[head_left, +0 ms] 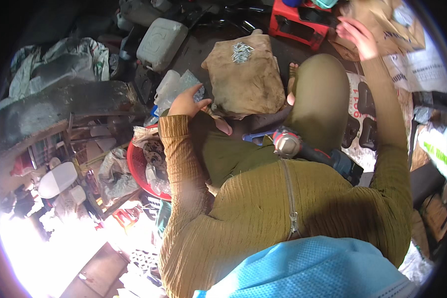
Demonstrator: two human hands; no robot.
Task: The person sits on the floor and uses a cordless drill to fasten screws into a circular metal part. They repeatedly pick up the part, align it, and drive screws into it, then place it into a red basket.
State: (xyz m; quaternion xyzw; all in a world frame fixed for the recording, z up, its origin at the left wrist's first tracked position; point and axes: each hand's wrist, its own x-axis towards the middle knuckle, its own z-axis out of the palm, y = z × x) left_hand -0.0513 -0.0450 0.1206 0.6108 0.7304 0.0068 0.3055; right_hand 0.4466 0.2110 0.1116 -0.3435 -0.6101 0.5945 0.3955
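Note:
My left hand (pixel 185 103) hovers by my left knee, thumb and forefinger spread apart, close to a clear plastic bag (pixel 187 79) of small grey pieces. I see nothing in its grasp. Raised at the far right, my right hand (pixel 358 38) has its fingers stretched out beside a red plastic stool (pixel 278 22) with a dark phone-like slab (pixel 317 16) on it. Between my legs lies a brown cloth-covered pad (pixel 243 87), with a pile of silvery screws or nails (pixel 242 52) near its far edge. A cordless power tool (pixel 323 155) with a dark battery rests in my lap.
A grey jerrycan (pixel 161 43) stands beyond my left hand. Left of me is a red basket (pixel 135 166) of metal parts, beside a cluttered rack. Brown paper bags (pixel 382 25) stand at far right; black moulded pieces (pixel 366 133) lie by my right thigh.

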